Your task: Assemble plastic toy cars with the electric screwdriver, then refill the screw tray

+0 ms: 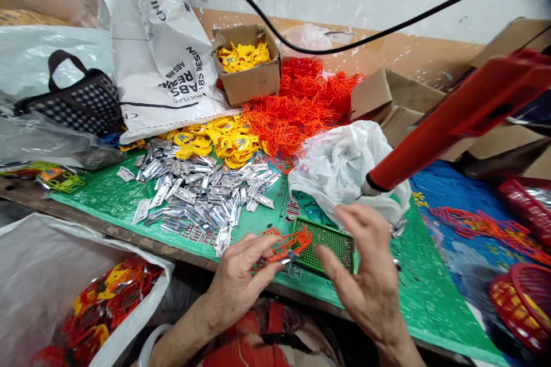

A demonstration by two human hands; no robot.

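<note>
My left hand (239, 275) pinches an orange openwork plastic frame (298, 242) between thumb and fingers, with a small shiny metal bit at its lower edge. My right hand (371, 278) is raised over the right side of a shallow green mesh tray (316, 236), thumb and fingers apart and nothing in them. Tiny dark pieces lie at the tray's right end. Just above the right fingers, a red power screwdriver (424, 132) slants down, its tip in front of a crumpled white plastic bag (340, 163).
Heaped on the green sheet are silvery metal plates (193, 200), yellow plastic parts (232, 139) and red-orange frames (293, 114). Behind stand a cardboard box (252, 86) and a white sack (159, 51). An open white bag (142, 292) of red and yellow pieces sits lower left. A black cable (310, 51) hangs across.
</note>
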